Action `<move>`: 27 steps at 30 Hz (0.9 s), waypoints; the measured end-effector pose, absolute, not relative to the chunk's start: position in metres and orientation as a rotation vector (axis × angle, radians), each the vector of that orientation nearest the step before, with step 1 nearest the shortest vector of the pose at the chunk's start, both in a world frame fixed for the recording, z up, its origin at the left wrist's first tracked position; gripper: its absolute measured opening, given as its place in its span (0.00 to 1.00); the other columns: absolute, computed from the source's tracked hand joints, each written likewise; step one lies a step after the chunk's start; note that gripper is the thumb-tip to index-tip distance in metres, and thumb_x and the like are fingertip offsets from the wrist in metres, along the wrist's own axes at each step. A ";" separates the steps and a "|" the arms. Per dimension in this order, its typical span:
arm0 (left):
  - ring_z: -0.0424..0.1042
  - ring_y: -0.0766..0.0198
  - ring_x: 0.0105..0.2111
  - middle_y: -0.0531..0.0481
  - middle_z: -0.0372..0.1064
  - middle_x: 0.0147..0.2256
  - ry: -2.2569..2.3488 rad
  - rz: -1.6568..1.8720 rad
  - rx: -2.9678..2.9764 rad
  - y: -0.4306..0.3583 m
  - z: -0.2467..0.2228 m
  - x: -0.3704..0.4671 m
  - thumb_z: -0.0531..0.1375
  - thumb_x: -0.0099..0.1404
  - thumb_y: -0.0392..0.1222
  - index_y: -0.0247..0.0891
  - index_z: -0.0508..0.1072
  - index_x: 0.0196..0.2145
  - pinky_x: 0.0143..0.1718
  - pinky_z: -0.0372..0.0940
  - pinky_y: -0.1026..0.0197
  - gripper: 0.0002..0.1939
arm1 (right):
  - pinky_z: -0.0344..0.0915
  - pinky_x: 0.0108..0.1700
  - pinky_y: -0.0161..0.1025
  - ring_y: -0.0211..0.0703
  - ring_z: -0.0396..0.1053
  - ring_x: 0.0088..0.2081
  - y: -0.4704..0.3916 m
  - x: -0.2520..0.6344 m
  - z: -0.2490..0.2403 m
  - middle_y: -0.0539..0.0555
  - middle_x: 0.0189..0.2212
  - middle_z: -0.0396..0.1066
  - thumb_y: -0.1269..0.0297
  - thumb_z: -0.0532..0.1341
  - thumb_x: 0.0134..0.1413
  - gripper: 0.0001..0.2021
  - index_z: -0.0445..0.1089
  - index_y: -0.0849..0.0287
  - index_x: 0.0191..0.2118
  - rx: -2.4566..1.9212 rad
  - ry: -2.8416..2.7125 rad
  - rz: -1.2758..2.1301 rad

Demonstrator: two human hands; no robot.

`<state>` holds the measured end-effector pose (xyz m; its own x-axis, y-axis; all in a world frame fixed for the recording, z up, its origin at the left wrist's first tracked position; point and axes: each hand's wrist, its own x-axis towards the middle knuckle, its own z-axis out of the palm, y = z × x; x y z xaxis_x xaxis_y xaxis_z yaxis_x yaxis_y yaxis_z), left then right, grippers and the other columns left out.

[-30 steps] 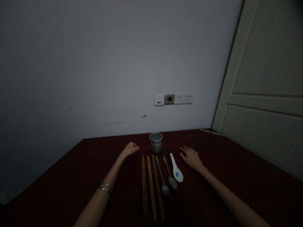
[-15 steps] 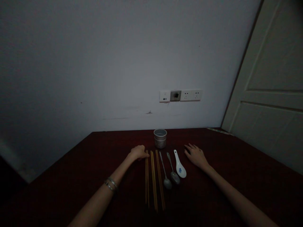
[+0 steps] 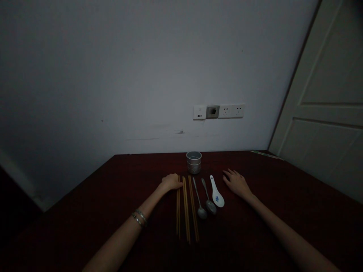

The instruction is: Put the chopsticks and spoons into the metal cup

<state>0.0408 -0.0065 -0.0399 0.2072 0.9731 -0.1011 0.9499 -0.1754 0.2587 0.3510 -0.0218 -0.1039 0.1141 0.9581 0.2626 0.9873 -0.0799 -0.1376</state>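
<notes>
My left hand (image 3: 171, 182) is closed round the upper ends of the leftmost pair of wooden chopsticks (image 3: 178, 213), which lie on the dark red table. Beside them are a middle bunch of chopsticks (image 3: 186, 211) and a right-hand bunch (image 3: 194, 211). Two metal spoons, one slim (image 3: 201, 212) and one wider (image 3: 211, 206), lie further right, then a white spoon with a blue mark (image 3: 217, 198). My right hand (image 3: 236, 183) rests flat on the table right of the white spoon, fingers apart, holding nothing.
A round metal tin (image 3: 194, 163) stands upright behind the chopsticks and spoons. The table (image 3: 136, 170) meets a pale wall with sockets (image 3: 231, 111). To the right is a panelled door (image 3: 326, 113), with a flat strip (image 3: 266, 154) at the table's back right edge.
The view has shifted slightly, so everything sits a little higher and further right. My left hand now covers more of the upper ends of the leftmost chopsticks.
</notes>
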 end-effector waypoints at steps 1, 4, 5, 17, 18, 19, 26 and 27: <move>0.71 0.51 0.36 0.37 0.73 0.34 1.820 0.132 2.221 -0.007 -0.040 0.042 0.56 0.48 0.49 0.36 0.72 0.26 0.32 0.62 0.59 0.14 | 0.48 0.54 0.47 0.53 0.49 0.58 -0.022 0.351 -0.104 0.57 0.57 0.55 0.55 0.45 0.55 0.24 0.60 0.57 0.55 -2.118 -1.918 -0.149; 0.72 0.50 0.36 0.37 0.72 0.35 1.810 0.128 2.229 -0.009 -0.041 0.045 0.55 0.50 0.50 0.36 0.73 0.29 0.31 0.63 0.60 0.15 | 0.48 0.54 0.47 0.53 0.49 0.58 -0.022 0.352 -0.104 0.58 0.57 0.55 0.55 0.45 0.55 0.24 0.60 0.57 0.55 -2.115 -1.923 -0.159; 0.72 0.50 0.36 0.36 0.72 0.35 1.806 0.130 2.231 -0.009 -0.042 0.045 0.54 0.50 0.49 0.36 0.73 0.29 0.31 0.63 0.60 0.16 | 0.48 0.54 0.47 0.53 0.49 0.58 -0.022 0.352 -0.104 0.58 0.57 0.55 0.55 0.45 0.55 0.24 0.61 0.58 0.54 -2.113 -1.923 -0.163; 0.70 0.61 0.25 0.43 0.70 0.21 1.721 0.323 2.289 -0.006 -0.021 0.044 0.54 0.52 0.44 0.33 0.71 0.21 0.24 0.58 0.66 0.12 | 0.50 0.54 0.48 0.53 0.51 0.57 -0.021 0.354 -0.104 0.57 0.55 0.58 0.56 0.47 0.54 0.23 0.63 0.58 0.52 -2.066 -1.900 -0.120; 0.69 0.62 0.23 0.44 0.68 0.19 1.731 0.351 2.289 -0.006 -0.011 0.044 0.53 0.52 0.44 0.33 0.71 0.20 0.23 0.57 0.66 0.13 | 0.51 0.54 0.47 0.52 0.53 0.56 -0.020 0.356 -0.102 0.57 0.54 0.59 0.56 0.47 0.54 0.22 0.64 0.59 0.52 -2.036 -1.879 -0.083; 0.68 0.62 0.23 0.45 0.67 0.18 1.739 0.384 2.290 -0.004 -0.001 0.044 0.53 0.52 0.44 0.33 0.71 0.20 0.23 0.57 0.66 0.13 | 0.52 0.54 0.45 0.50 0.56 0.55 -0.020 0.359 -0.099 0.57 0.53 0.61 0.57 0.47 0.54 0.22 0.65 0.60 0.51 -1.998 -1.842 -0.038; 0.62 0.67 0.19 0.50 0.63 0.17 1.694 0.800 2.380 0.000 0.065 0.053 0.52 0.54 0.45 0.31 0.70 0.19 0.23 0.53 0.65 0.15 | 0.59 0.49 0.41 0.46 0.68 0.44 -0.030 0.332 -0.031 0.57 0.41 0.71 0.61 0.51 0.50 0.17 0.71 0.62 0.41 -1.523 -1.471 0.195; 0.61 0.67 0.20 0.50 0.63 0.17 1.693 0.874 2.396 -0.002 0.071 0.056 0.53 0.53 0.45 0.31 0.70 0.20 0.23 0.52 0.65 0.14 | 0.60 0.48 0.42 0.47 0.68 0.43 -0.035 0.318 -0.018 0.58 0.40 0.72 0.61 0.53 0.49 0.16 0.71 0.62 0.39 -1.411 -1.476 0.279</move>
<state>0.0561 -0.0015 0.0706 0.2269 0.8872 0.4017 0.8414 -0.3863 0.3780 0.3179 -0.0352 -0.0178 0.2185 0.8408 0.4953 0.6016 0.2836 -0.7468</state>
